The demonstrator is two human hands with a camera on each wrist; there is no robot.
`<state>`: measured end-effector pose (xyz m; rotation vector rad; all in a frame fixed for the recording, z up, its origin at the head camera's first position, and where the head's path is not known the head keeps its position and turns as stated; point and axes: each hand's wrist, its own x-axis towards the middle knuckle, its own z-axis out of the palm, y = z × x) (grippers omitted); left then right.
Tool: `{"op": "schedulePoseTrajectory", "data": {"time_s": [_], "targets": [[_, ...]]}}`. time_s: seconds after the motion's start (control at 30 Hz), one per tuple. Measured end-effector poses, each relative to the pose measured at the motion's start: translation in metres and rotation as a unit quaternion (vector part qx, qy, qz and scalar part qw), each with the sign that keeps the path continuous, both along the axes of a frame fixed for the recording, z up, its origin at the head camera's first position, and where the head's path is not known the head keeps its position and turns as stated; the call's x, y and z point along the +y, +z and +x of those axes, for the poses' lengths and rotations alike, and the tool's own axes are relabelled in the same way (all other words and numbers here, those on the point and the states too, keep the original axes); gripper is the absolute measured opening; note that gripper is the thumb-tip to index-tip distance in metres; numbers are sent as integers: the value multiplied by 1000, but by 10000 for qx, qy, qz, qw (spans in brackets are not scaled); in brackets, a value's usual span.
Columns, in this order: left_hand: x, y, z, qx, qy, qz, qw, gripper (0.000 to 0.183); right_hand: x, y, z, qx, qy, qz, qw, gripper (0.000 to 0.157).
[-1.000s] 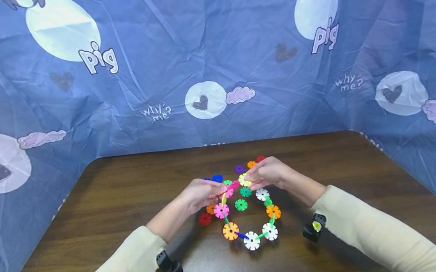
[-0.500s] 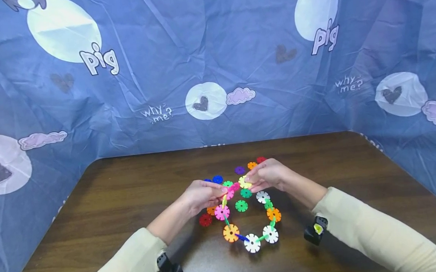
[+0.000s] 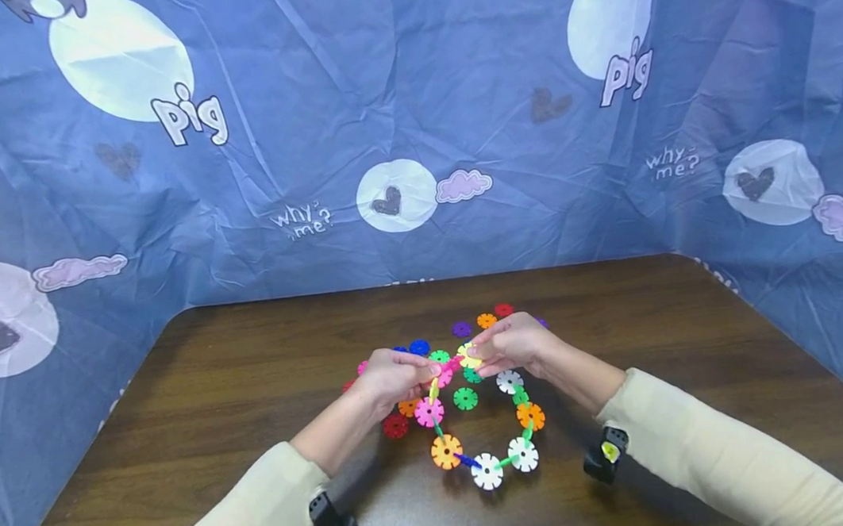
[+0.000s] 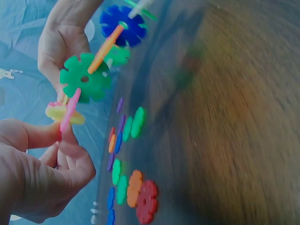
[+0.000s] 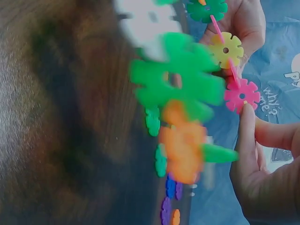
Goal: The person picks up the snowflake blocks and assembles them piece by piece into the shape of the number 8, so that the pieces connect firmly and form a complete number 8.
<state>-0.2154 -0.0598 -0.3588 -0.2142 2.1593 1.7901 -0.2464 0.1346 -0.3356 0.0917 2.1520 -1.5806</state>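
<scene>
A chain of slotted plastic discs, the snowflake-shaped interlocking kind, hangs in a loop from my hands above the table. My left hand (image 3: 399, 378) pinches a pink disc (image 3: 443, 376) at the upper left of the loop. Beside it is a hot-pink disc (image 5: 242, 95), tilted against a yellow disc (image 3: 468, 355). That yellow disc is pinched by my right hand (image 3: 515, 344). Below the right hand a white disc (image 3: 510, 381) forms the loop's other upper end. Along the bottom run an orange disc (image 3: 446, 451) and two white discs, with blue and green ones edge-on between.
Loose discs lie flat on the brown table (image 3: 254, 335) behind the loop: a green disc (image 3: 465, 399), a red disc (image 3: 396, 425), a purple disc (image 3: 461, 329) and several others. A blue printed cloth (image 3: 246, 185) hangs behind the table.
My right hand has shifted slightly left and down, bringing the yellow disc closer to my left hand. The left hand and the hanging loop have barely moved.
</scene>
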Motion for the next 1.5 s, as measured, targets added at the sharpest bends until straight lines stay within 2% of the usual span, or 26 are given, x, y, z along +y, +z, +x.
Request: {"op": "schedulePoseTrajectory", "data": {"time_s": [0.2, 0.4, 0.63, 0.8, 1.03, 1.23, 1.5], "targets": [[-8, -3, 0, -162, -294, 564, 9978, 27, 3, 0, -4, -235, -57, -351, 9991, 38], [-8, -2, 3, -285, -448, 770, 9956, 27, 7, 0, -5, -408, -98, -670, 9969, 42], [-11, -6, 9, -452, -707, 681, 9941, 26, 9, -5, 0, -497, 180, -646, 9965, 37], [-11, -5, 12, -350, -954, 401, 9940, 25, 10, -9, 3, -531, 247, -610, 9964, 35], [-3, 0, 2, 77, -568, -110, 9983, 28, 8, -10, 2, -509, 350, -512, 9968, 33], [11, 1, -6, 124, -590, -433, 9972, 27, 5, -10, 2, -510, 452, -438, 9967, 33], [19, -1, -7, 191, -536, -482, 9972, 19, 5, -12, 4, -506, 582, -544, 9955, 33]]}}
